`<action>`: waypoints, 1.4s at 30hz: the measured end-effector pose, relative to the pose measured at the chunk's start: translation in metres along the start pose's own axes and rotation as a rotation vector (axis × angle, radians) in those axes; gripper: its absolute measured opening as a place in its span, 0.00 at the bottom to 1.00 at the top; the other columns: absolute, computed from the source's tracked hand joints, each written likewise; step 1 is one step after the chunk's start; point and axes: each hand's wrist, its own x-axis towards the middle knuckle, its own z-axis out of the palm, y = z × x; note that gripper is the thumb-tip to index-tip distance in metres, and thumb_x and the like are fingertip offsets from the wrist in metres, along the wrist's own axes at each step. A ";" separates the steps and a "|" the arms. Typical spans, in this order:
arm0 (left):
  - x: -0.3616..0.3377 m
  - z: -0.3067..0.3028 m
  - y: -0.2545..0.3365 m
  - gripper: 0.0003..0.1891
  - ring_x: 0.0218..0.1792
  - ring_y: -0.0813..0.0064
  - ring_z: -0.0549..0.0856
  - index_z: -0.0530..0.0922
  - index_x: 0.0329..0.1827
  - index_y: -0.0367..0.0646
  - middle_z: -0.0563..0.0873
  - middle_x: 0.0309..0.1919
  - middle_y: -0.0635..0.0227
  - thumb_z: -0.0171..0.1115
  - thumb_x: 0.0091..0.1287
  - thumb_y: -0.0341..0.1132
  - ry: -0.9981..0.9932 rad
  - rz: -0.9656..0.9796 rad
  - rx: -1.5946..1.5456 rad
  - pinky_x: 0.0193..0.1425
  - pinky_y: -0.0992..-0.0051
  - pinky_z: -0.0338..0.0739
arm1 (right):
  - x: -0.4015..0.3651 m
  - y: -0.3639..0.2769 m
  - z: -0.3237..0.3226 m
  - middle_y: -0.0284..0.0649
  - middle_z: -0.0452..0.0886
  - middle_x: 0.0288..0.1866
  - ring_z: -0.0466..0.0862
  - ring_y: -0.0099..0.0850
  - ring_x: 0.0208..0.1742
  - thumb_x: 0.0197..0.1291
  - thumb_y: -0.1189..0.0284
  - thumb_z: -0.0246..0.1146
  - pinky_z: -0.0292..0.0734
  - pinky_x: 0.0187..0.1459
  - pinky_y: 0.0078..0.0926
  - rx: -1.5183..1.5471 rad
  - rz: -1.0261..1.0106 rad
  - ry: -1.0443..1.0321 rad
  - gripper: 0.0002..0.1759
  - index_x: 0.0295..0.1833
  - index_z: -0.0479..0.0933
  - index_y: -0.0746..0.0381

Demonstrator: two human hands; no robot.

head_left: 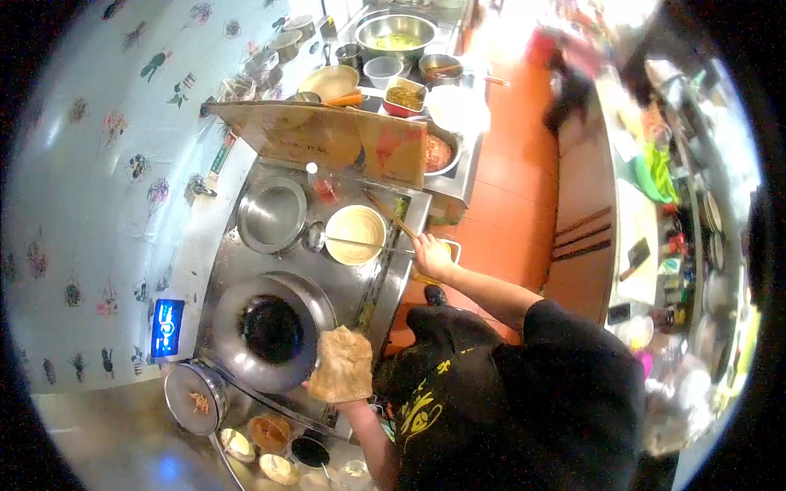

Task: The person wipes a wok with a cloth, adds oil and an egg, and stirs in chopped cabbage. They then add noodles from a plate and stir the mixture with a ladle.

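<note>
My right hand (431, 259) is closed around the end of a long-handled ladle (314, 237). The ladle's handle crosses over a cream-coloured round bowl (355, 235), its small metal cup beyond the bowl's far side. A wooden-handled tool (386, 211) slants close to the same hand. My left hand (350, 404) is at the near rim of a large wok (237, 319) with a dark bottom. A folded tan cloth (341, 365) covers most of that hand, and its hidden fingers seem to grip the cloth against the rim.
A metal basin (273, 214) and a red-tinted bottle (324, 190) stand beyond the bowl. A cardboard panel (319, 141) walls off the right side, with pans and tubs behind. Left of the wok are a strainer (187, 401) and several small containers. Another counter (585, 204) runs behind me.
</note>
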 end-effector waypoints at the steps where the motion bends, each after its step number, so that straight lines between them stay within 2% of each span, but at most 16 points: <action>1: 0.005 0.010 -0.008 0.46 0.70 0.52 0.64 0.59 0.72 0.39 0.65 0.70 0.56 0.55 0.60 0.66 0.012 0.006 0.005 0.71 0.51 0.62 | 0.005 0.013 0.008 0.52 0.77 0.45 0.79 0.47 0.47 0.57 0.70 0.54 0.77 0.45 0.46 0.004 -0.013 -0.062 0.14 0.46 0.72 0.66; 5: 0.025 0.039 -0.034 0.45 0.70 0.52 0.65 0.61 0.72 0.40 0.66 0.69 0.56 0.54 0.61 0.66 0.034 0.023 0.005 0.71 0.50 0.62 | 0.022 0.042 0.076 0.49 0.78 0.35 0.82 0.43 0.36 0.60 0.72 0.51 0.77 0.32 0.42 -0.009 -0.070 -0.129 0.09 0.43 0.71 0.64; 9: 0.038 0.073 -0.064 0.41 0.64 0.52 0.73 0.63 0.71 0.40 0.71 0.66 0.55 0.51 0.63 0.63 0.290 0.282 0.167 0.68 0.53 0.68 | 0.033 0.039 0.062 0.53 0.80 0.30 0.83 0.44 0.30 0.57 0.75 0.55 0.76 0.29 0.41 0.226 0.013 -0.279 0.06 0.38 0.72 0.66; 10: 0.042 0.048 -0.054 0.37 0.62 0.51 0.74 0.65 0.69 0.41 0.73 0.63 0.54 0.52 0.64 0.58 0.166 0.198 0.150 0.64 0.54 0.73 | 0.035 0.037 0.056 0.52 0.81 0.30 0.83 0.41 0.30 0.57 0.75 0.57 0.76 0.29 0.39 0.341 0.011 -0.306 0.05 0.38 0.73 0.66; 12: 0.059 0.040 -0.073 0.33 0.59 0.51 0.76 0.67 0.66 0.37 0.75 0.60 0.53 0.54 0.55 0.43 0.281 0.237 0.099 0.62 0.53 0.75 | 0.028 0.038 0.047 0.48 0.82 0.31 0.83 0.35 0.30 0.59 0.74 0.60 0.76 0.30 0.33 0.630 -0.002 -0.348 0.06 0.39 0.75 0.66; 14: 0.084 0.024 -0.094 0.34 0.58 0.50 0.77 0.67 0.63 0.35 0.76 0.59 0.53 0.53 0.48 0.33 0.317 0.174 -0.029 0.61 0.52 0.76 | 0.013 0.045 0.045 0.42 0.82 0.31 0.81 0.32 0.30 0.65 0.70 0.58 0.76 0.32 0.31 1.305 0.359 -0.776 0.10 0.44 0.78 0.65; 16: 0.112 -0.002 -0.131 0.33 0.55 0.54 0.78 0.69 0.62 0.37 0.78 0.56 0.56 0.53 0.47 0.35 0.358 -0.037 0.008 0.62 0.57 0.75 | 0.008 0.017 -0.038 0.40 0.82 0.31 0.81 0.34 0.30 0.68 0.66 0.55 0.76 0.34 0.31 1.456 0.524 -0.975 0.13 0.45 0.78 0.65; 19: 0.185 -0.009 -0.185 0.29 0.53 0.55 0.80 0.75 0.56 0.38 0.81 0.53 0.58 0.54 0.49 0.41 0.258 -0.200 0.003 0.62 0.54 0.74 | -0.025 0.056 0.003 0.39 0.79 0.25 0.79 0.33 0.30 0.72 0.58 0.47 0.75 0.37 0.32 1.052 0.269 -0.676 0.22 0.37 0.78 0.63; 22: 0.219 0.057 -0.187 0.21 0.52 0.51 0.78 0.74 0.47 0.39 0.79 0.49 0.55 0.51 0.54 0.42 0.363 -0.213 0.131 0.62 0.49 0.71 | -0.012 0.051 -0.047 0.50 0.83 0.31 0.82 0.43 0.34 0.70 0.60 0.49 0.75 0.41 0.39 0.596 -0.014 -0.655 0.22 0.40 0.80 0.67; 25: 0.294 0.038 -0.153 0.21 0.46 0.51 0.80 0.76 0.49 0.36 0.82 0.44 0.55 0.50 0.64 0.45 0.402 -0.006 0.403 0.54 0.50 0.75 | -0.010 0.059 -0.080 0.54 0.82 0.37 0.83 0.48 0.42 0.66 0.70 0.51 0.76 0.44 0.41 0.608 -0.111 -0.615 0.16 0.55 0.78 0.59; 26: 0.270 0.106 -0.151 0.24 0.49 0.49 0.80 0.76 0.51 0.34 0.82 0.46 0.53 0.48 0.66 0.48 0.387 -0.044 0.479 0.54 0.46 0.75 | -0.035 0.075 -0.031 0.52 0.82 0.40 0.83 0.48 0.42 0.63 0.70 0.53 0.76 0.43 0.42 0.648 -0.106 -0.602 0.19 0.59 0.75 0.56; 27: 0.266 0.132 -0.129 0.28 0.53 0.46 0.79 0.74 0.55 0.33 0.81 0.51 0.52 0.46 0.69 0.52 0.246 -0.195 0.541 0.54 0.40 0.74 | -0.038 0.058 -0.045 0.49 0.83 0.41 0.83 0.48 0.41 0.62 0.69 0.54 0.77 0.44 0.42 0.601 0.014 -0.609 0.18 0.58 0.76 0.55; 28: 0.270 0.130 -0.119 0.28 0.54 0.46 0.79 0.73 0.57 0.35 0.79 0.53 0.52 0.47 0.68 0.53 0.178 -0.209 0.617 0.52 0.38 0.74 | -0.034 0.057 -0.084 0.49 0.83 0.42 0.82 0.49 0.42 0.63 0.67 0.55 0.77 0.44 0.43 0.588 -0.112 -0.571 0.15 0.53 0.78 0.56; 31: 0.260 0.077 -0.107 0.30 0.56 0.45 0.77 0.69 0.63 0.42 0.75 0.58 0.53 0.50 0.66 0.56 0.186 -0.085 0.811 0.48 0.33 0.75 | -0.020 0.041 -0.062 0.54 0.82 0.37 0.81 0.54 0.40 0.66 0.58 0.52 0.76 0.40 0.48 0.621 -0.074 -0.587 0.20 0.43 0.80 0.64; 38: 0.207 0.012 -0.109 0.28 0.57 0.53 0.77 0.71 0.62 0.37 0.76 0.57 0.54 0.50 0.64 0.47 0.323 -0.027 0.828 0.58 0.48 0.75 | -0.009 -0.004 -0.093 0.59 0.80 0.30 0.80 0.56 0.38 0.71 0.58 0.48 0.74 0.41 0.50 0.801 -0.167 -0.407 0.26 0.33 0.78 0.71; 42: 0.220 0.034 -0.105 0.28 0.58 0.53 0.77 0.72 0.62 0.37 0.76 0.58 0.53 0.50 0.64 0.47 0.301 0.007 0.876 0.59 0.49 0.75 | -0.023 0.021 -0.145 0.55 0.83 0.33 0.82 0.50 0.39 0.72 0.57 0.46 0.75 0.45 0.43 1.035 -0.063 -0.651 0.28 0.36 0.80 0.69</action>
